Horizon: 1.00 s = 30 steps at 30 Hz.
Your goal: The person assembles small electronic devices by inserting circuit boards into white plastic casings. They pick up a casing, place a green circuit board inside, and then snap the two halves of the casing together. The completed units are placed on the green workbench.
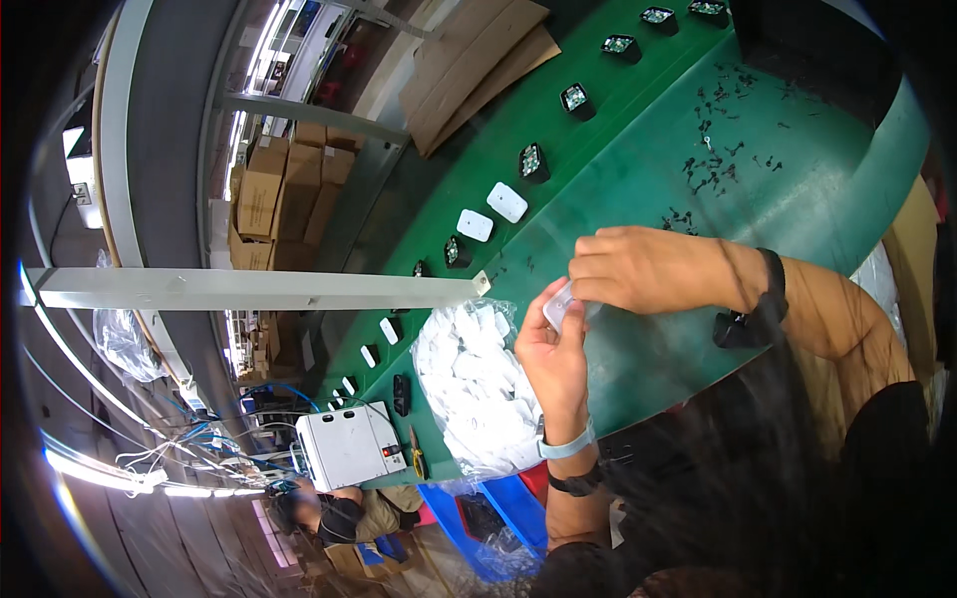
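Observation:
A small white plastic cover (pixel 559 305) is in my left hand (pixel 554 357), pinched between thumb and fingers just above the green worktop. My right hand (pixel 626 269) comes in from the right with fingers curled closed over the cover's edge. Anything small under those fingertips is hidden. Left of my hands lies a clear bag (pixel 471 394) full of similar white covers. Under my right forearm is a black part (pixel 736 331), partly covered by the arm. Small black pieces (pixel 710 164) lie scattered on the worktop beyond my right hand.
Black housings with circuit boards (pixel 575 100) line the green belt (pixel 439 214), some topped by white covers (pixel 507 202). A metal post (pixel 259 289) reaches in from the left beside the bag. Pliers (pixel 417 454) lie by a white box (pixel 349 446). Another person (pixel 344 516) sits farther off.

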Motion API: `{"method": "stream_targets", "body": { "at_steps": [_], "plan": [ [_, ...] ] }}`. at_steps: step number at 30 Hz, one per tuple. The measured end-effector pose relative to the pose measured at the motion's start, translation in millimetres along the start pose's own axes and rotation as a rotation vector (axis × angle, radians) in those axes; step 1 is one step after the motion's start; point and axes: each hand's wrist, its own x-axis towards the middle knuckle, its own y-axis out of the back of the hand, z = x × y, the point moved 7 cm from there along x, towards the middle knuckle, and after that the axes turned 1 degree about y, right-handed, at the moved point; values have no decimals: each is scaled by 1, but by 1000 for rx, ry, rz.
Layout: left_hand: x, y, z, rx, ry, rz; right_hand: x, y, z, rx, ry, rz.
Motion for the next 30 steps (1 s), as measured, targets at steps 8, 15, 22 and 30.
{"method": "stream_targets", "body": {
  "at_steps": [8, 15, 22, 30],
  "plan": [
    [4, 2, -3, -3, -115, 52, -9, -16, 33, 816, -648, -15],
    [2, -18, -19, -743, 210, -168, -5, -20, 24, 1010, -545, -31],
    [-5, 34, -15, -460, 207, -109, 0, -49, 24, 1523, -664, 39],
    [171, 330, 40, 784, -383, 594, -15, -23, 59, 1630, -698, 280]
  ]
}}
